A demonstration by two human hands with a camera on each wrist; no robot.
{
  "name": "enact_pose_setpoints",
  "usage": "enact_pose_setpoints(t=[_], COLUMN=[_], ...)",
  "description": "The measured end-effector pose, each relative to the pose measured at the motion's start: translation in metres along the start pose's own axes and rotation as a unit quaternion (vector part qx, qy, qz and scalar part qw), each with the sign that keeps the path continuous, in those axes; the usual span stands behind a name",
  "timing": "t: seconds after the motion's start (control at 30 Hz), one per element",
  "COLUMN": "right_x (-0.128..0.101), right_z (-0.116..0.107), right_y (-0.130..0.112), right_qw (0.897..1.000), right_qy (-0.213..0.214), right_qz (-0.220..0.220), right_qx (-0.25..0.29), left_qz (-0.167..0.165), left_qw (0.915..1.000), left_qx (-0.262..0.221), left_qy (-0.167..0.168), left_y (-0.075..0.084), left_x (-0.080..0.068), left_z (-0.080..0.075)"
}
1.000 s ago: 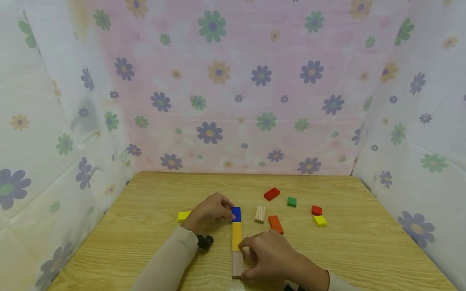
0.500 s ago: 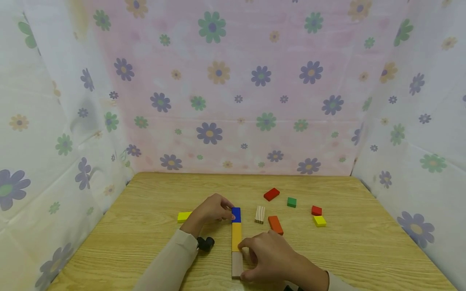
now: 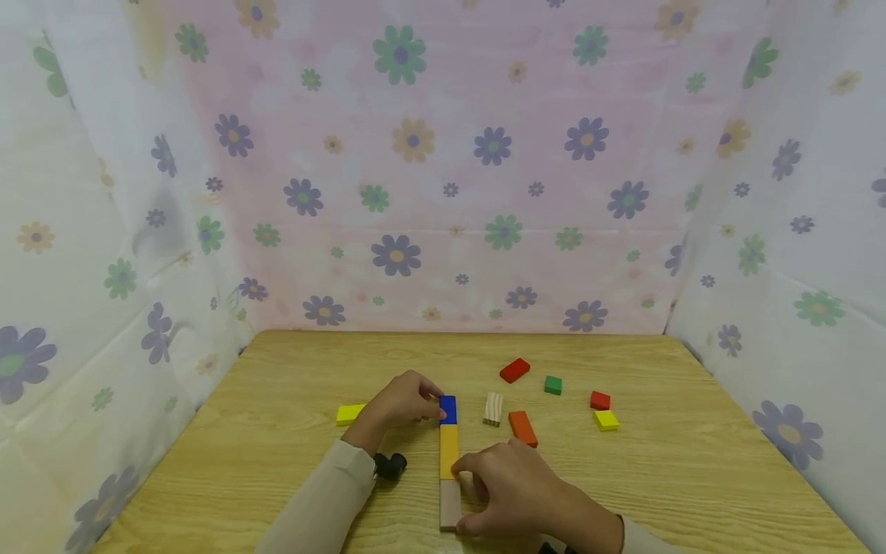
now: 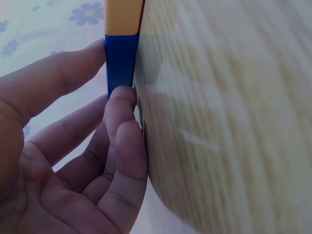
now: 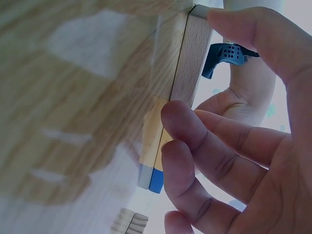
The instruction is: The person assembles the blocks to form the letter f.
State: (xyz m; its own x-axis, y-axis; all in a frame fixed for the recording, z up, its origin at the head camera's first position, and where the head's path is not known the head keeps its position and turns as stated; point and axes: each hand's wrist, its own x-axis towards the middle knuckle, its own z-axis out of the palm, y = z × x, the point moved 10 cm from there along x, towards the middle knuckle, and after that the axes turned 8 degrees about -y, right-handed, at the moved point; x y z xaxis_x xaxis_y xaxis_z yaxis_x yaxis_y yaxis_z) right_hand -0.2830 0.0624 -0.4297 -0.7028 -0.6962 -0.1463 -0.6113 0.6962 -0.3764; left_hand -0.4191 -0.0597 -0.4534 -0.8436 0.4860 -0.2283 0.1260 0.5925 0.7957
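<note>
I see left fingers [image 4: 121, 111] pinching blue rectangular block [image 4: 121, 61]; right fingers [image 5: 183, 119] touch brown wooden bar [image 5: 191, 61], can't tell if gripping; probably alignment step, next needs gentle release

Two hands [image 3: 404, 400] [image 3: 515, 488], ten blocks, one table [image 3: 678, 492]: one blue block [image 3: 449, 407]; on its near side, one amber block [image 3: 447, 452] and one beige block [image 3: 449, 505]; left of it, one yellow block [image 3: 348, 415]; right, two red blocks [image 3: 515, 370] [image 3: 600, 400], one green [image 3: 553, 385], one orange [image 3: 523, 428], one striped [image 3: 492, 409], one small yellow [image 3: 606, 420].

Close wrist views and the down-tilted head view share the blue block [image 4: 120, 61]
</note>
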Motion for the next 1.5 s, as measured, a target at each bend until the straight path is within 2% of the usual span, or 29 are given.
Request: enact_pose_setpoints(t=[0.53,0.87,1.17,1.5], right_x=[0.001,0.000,0.000,-0.002], right_z=[-0.002,-0.003,-0.004,-0.004], right_y=[-0.002,-0.003,-0.005,-0.004], right_qw=[1.000,1.000,1.000,1.000], right_qy=[0.003,0.001,0.008,0.011], right_qz=[-0.009,-0.006,-0.007,-0.008], right_qx=[-0.010,-0.012,-0.019,-0.012], left_qz=[-0.003,0.009,0.001,0.010], left_qw=[0.9998,0.9999,0.9999,0.9998], left_qx=[-0.017,-0.003,0.004,0.018], left_qy=[-0.004,-0.006,-0.011,0.000], left_y=[0.004,0.003,0.006,0.006], left_x=[-0.007,-0.017,-0.027,-0.027], left_z=[0.000,0.005,0.008,0.010])
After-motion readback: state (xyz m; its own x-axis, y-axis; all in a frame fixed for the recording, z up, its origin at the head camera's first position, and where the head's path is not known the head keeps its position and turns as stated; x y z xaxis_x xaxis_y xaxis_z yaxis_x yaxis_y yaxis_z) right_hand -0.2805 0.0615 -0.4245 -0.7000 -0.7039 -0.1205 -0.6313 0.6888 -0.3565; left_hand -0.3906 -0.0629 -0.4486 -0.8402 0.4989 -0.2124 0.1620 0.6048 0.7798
